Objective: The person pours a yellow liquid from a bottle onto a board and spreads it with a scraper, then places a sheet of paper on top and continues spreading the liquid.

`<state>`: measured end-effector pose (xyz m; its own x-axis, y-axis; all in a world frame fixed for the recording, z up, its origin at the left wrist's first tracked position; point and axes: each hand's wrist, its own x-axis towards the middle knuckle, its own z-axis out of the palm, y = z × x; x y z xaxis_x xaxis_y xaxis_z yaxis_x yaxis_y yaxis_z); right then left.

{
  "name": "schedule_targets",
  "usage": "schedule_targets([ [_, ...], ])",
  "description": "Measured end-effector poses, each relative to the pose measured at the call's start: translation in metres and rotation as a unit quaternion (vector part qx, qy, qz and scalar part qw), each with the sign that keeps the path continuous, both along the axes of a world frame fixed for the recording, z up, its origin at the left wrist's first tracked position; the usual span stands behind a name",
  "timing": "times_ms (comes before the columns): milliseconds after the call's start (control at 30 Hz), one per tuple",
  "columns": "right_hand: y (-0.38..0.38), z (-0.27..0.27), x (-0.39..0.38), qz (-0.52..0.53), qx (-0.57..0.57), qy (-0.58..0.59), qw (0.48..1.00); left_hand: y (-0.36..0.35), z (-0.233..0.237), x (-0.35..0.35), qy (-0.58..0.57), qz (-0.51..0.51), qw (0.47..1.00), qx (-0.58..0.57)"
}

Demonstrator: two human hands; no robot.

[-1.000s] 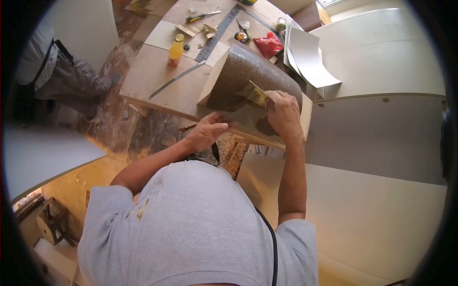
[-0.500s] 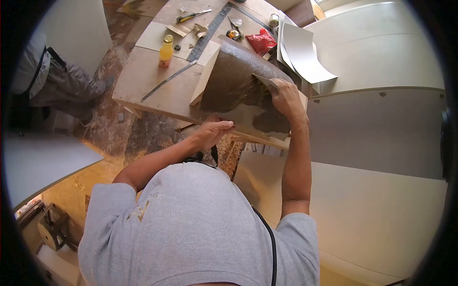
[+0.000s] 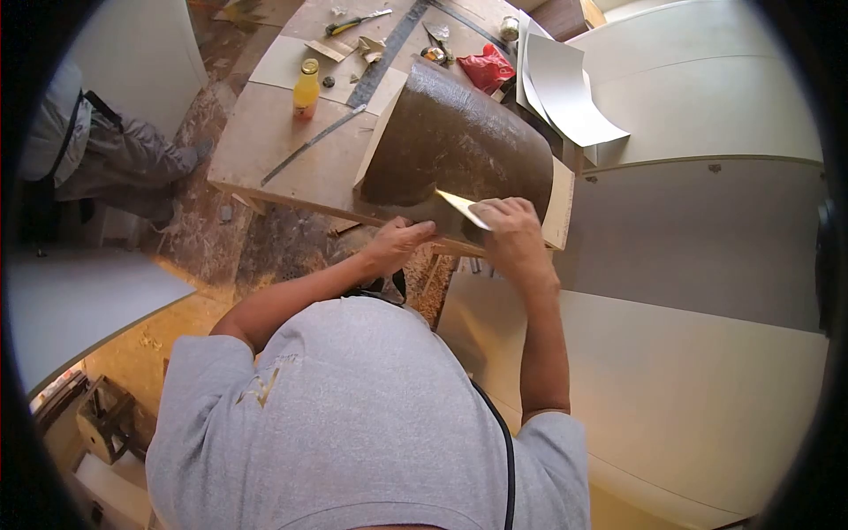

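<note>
A curved brown panel (image 3: 459, 132) with a wet, glossy surface and pale wooden sides lies at the near edge of the workbench (image 3: 256, 146). My right hand (image 3: 514, 238) grips a flat, light-coloured spreader (image 3: 464, 208), its edge against the lower part of the panel. My left hand (image 3: 399, 245) is closed on the panel's near edge, thumb on top.
On the bench are a yellow bottle (image 3: 306, 89), a metal strip (image 3: 314, 145), a utility knife (image 3: 358, 23) and a red bag (image 3: 486, 68). Curved white sheets (image 3: 565, 93) stand behind the panel. Another person's legs (image 3: 132, 159) are at the left.
My right hand has moved down and left with the spreader, from the panel's upper right to its lower part. The panel's lower area looks darker. My left hand has hardly moved.
</note>
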<state>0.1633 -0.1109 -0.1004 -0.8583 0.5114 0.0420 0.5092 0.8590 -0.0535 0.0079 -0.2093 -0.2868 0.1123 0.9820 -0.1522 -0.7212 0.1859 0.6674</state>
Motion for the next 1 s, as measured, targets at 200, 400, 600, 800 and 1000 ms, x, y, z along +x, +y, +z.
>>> schedule_targets([
  [200, 0.057, 0.026, -0.009, -0.053, 0.087, 0.011, 0.995, -0.012, -0.005, -0.025, -0.008, 0.009, 0.999, 0.036],
  [400, 0.087, -0.013, -0.018, -0.081, 0.029, 0.009, 0.996, -0.015, -0.033, -0.024, 0.008, 0.074, 0.997, 0.009],
  [600, 0.029, -0.017, -0.02, -0.033, 0.021, -0.015, 0.999, -0.019, -0.024, -0.03, 0.066, 0.049, 0.996, 0.041],
  [800, -0.019, 0.009, -0.017, -0.039, 0.016, -0.015, 0.999, -0.022, 0.016, -0.036, -0.054, 0.066, 0.995, 0.057],
  [1000, 0.002, 0.017, -0.012, -0.091, -0.038, 0.006, 0.995, -0.003, -0.012, -0.021, -0.063, 0.024, 0.993, 0.095],
])
